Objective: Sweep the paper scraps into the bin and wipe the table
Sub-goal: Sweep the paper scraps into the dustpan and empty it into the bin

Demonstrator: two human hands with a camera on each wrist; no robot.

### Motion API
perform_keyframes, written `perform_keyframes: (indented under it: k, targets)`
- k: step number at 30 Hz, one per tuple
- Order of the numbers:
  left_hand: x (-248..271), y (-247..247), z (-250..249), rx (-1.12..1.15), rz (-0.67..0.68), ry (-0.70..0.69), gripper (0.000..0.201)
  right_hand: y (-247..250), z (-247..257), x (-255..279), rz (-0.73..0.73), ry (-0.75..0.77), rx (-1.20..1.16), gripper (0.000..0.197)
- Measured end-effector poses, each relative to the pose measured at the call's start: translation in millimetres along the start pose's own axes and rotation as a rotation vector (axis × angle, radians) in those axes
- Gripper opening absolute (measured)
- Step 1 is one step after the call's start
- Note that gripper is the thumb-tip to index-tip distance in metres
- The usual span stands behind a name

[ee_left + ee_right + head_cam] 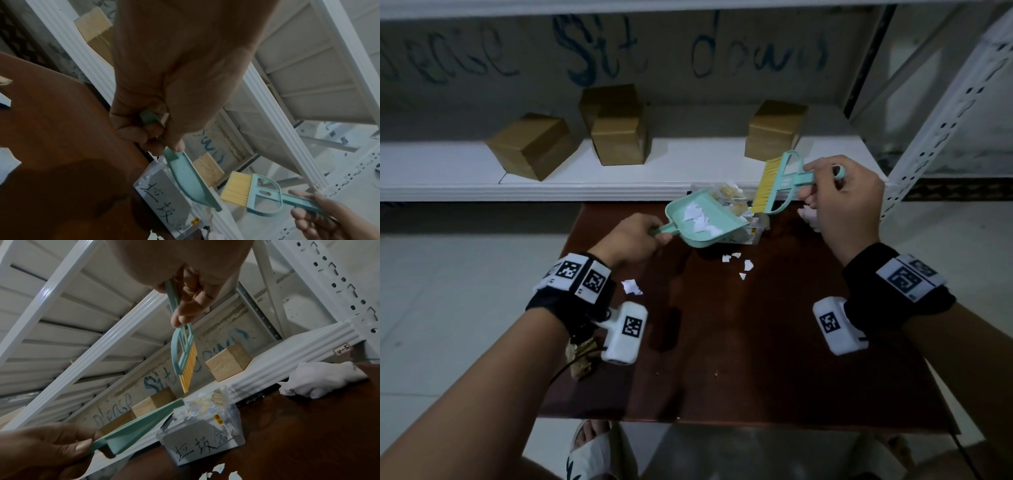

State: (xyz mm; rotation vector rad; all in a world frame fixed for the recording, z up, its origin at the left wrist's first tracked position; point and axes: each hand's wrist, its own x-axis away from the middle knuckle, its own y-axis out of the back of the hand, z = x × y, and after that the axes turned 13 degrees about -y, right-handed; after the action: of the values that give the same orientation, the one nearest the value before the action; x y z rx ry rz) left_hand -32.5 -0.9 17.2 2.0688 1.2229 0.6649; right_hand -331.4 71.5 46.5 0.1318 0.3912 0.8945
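My left hand grips the handle of a mint dustpan, held raised and tilted over a clear plastic bin at the table's far edge. White paper scraps lie in the pan. My right hand holds a mint brush with yellow bristles just above the bin. More scraps lie on the brown table in front of the bin, and one sits near my left wrist. In the right wrist view the bin carries a handwritten label, and a crumpled white cloth lies to its right.
A white metal shelf runs just behind the table, with cardboard boxes on it. A perforated upright post stands at the right. A crumpled brownish wad lies at the table's left edge. Sandalled feet show below the table's near edge.
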Motion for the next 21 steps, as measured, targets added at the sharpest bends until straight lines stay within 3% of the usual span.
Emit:
perform_keyframes:
  k: [4, 8, 16, 21]
  targets:
    - [-0.4, -5.1, -7.5, -0.085, -0.029, -0.055, 0.015, -6.8, 0.1, 4.8, 0.045, -0.010, 0.025, 0.027]
    - [-3.1, -10.8, -5.6, -0.007, -0.101, -0.033, 0.020, -13.1, 3.1, 12.9, 0.108, -0.033, 0.053, 0.024]
    - [-4.4, -10.3, -9.6, 0.180, -0.117, -0.042, 0.018, -28.1, -4.6, 22.4, 0.465, -0.066, -0.125, 0.026]
    - [-3.6, -11.2, -10.5, 0.264, -0.106, -0.080, 0.015, -33.0, -15.4, 19.0, 0.463, -0.101, -0.027, 0.024]
